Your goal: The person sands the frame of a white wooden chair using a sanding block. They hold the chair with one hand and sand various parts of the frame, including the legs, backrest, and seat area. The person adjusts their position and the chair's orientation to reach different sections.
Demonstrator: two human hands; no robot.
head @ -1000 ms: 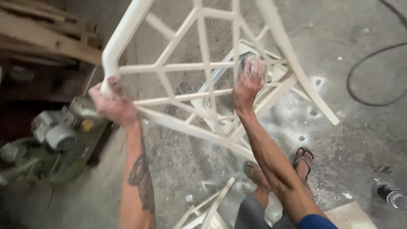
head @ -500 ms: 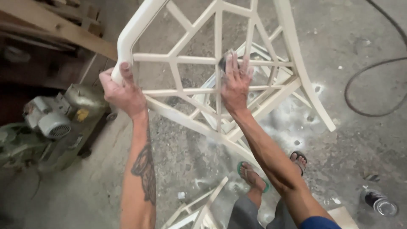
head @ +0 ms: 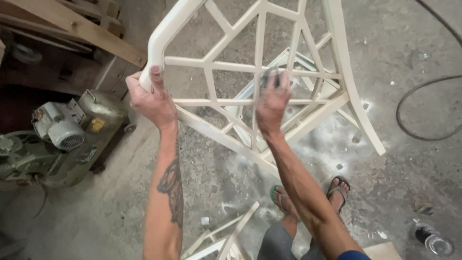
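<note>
1. Head view: the white lattice chair frame (head: 250,82) fills the upper centre of the frame, tipped off the concrete floor (head: 409,168) and held in the air. Its curved outer rail runs from upper centre down to the left hand; the straighter side rail runs from the top centre down toward the right of centre.
2. Left hand (head: 153,98), left of centre: fingers wrapped closed around the rounded corner of the frame, thumb pointing up along the rail. This hand carries the frame.
3. Right hand (head: 272,98), centre of the frame: fingers together and extended, palm pressed flat against the lattice bars. A dark pad, probably a piece of abrasive sheet (head: 269,77), shows under the fingertips. The hand is blurred, so the exact grip on the pad cannot be told.
4. Key relation: the bar under the right hand runs roughly horizontally across the picture, from the left hand's corner toward the right side rail. The right hand lies on it; the left hand is well apart, at the bar's left end.
5. Surroundings: an air compressor (head: 62,130) stands at the left edge; white dust lies on the floor under the frame; a dark hose (head: 409,130) curves at the right edge; a can (head: 433,240) lies lower right; sandalled feet (head: 308,192) stand below centre.
</note>
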